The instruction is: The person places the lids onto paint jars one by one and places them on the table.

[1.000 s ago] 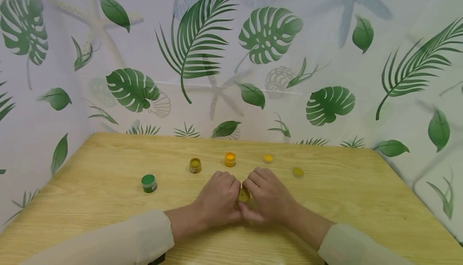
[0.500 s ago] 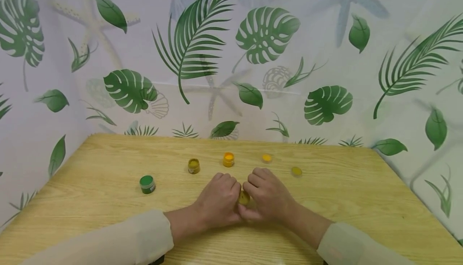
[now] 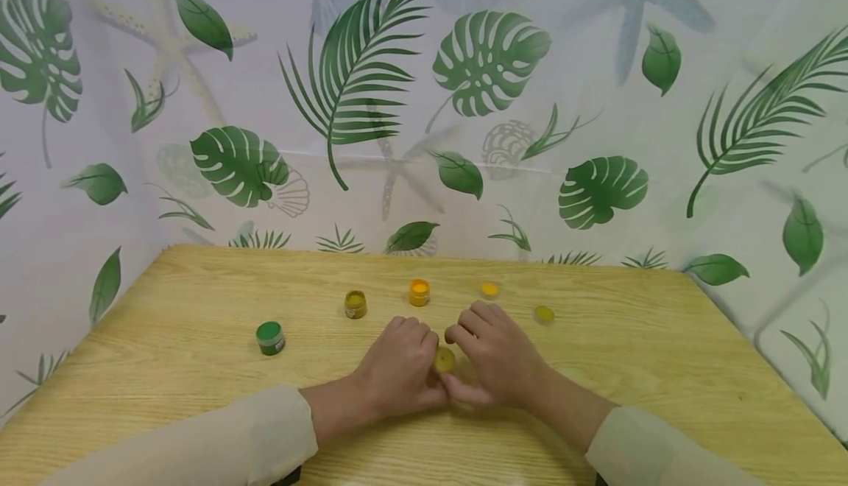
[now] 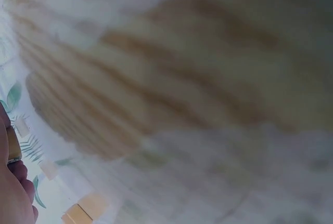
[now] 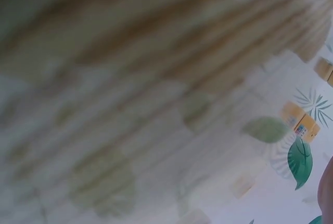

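Note:
My left hand (image 3: 397, 364) grips a small paint jar (image 3: 444, 359) with an olive-yellow round end, low in the middle of the head view. Curled left fingers hide most of its body. Close on the jar's right side is my right hand (image 3: 497, 361), its fingers bent loosely and its thumb reaching below the round end. A gap shows between the right palm and the jar; whether a fingertip touches is unclear. In the left wrist view, part of the left hand (image 4: 18, 195) appears at the left edge. Only a sliver of the right hand (image 5: 327, 193) enters the right wrist view.
Beyond the hands stand an uncovered olive paint jar (image 3: 355, 305) and an uncovered orange one (image 3: 419, 293). A green jar (image 3: 270, 339) is at left. Two small lids, yellow (image 3: 489, 290) and olive (image 3: 544, 314), lie at right on the wooden-patterned tabletop (image 3: 662, 368). Leaf-printed cloth (image 3: 397, 103) backs the table.
The right hand has loosened and drawn slightly right and up from the jar, showing more of its round end. The left hand keeps its grip. The other jars and lids stay put.

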### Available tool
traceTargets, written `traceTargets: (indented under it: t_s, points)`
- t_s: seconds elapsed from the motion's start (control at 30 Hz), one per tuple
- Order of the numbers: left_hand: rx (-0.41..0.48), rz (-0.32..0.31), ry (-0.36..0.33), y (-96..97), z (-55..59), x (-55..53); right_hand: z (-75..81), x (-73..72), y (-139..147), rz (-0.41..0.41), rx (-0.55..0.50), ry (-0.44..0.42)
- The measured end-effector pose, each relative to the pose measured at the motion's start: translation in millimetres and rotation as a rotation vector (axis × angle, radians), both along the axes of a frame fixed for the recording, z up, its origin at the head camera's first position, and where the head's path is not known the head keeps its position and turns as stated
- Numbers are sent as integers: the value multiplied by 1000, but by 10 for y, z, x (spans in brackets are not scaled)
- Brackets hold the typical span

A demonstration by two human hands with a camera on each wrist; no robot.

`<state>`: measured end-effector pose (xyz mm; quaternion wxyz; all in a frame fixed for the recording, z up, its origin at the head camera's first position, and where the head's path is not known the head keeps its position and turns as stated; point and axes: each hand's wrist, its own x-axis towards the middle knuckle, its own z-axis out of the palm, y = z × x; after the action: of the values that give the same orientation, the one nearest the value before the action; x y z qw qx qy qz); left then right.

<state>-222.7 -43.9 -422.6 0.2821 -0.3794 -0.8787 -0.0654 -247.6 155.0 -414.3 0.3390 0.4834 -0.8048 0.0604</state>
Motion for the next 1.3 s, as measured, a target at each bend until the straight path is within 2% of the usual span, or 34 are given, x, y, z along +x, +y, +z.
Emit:
traceTargets:
  t_s: [0.3,0.67,1.0,1.3]
  points:
    - [3,4,38,5,14,10,6,-19,-15,81,15,12]
    - [-9,1,40,7,6,17,-4,-6,-20,57,25,19]
    - [-42,-3,34,15,-7,26,-20,6,-11,59,25,-15]
    - [-38,-33,47,28,-24,18,-39,7,-6,72,-6,-38]
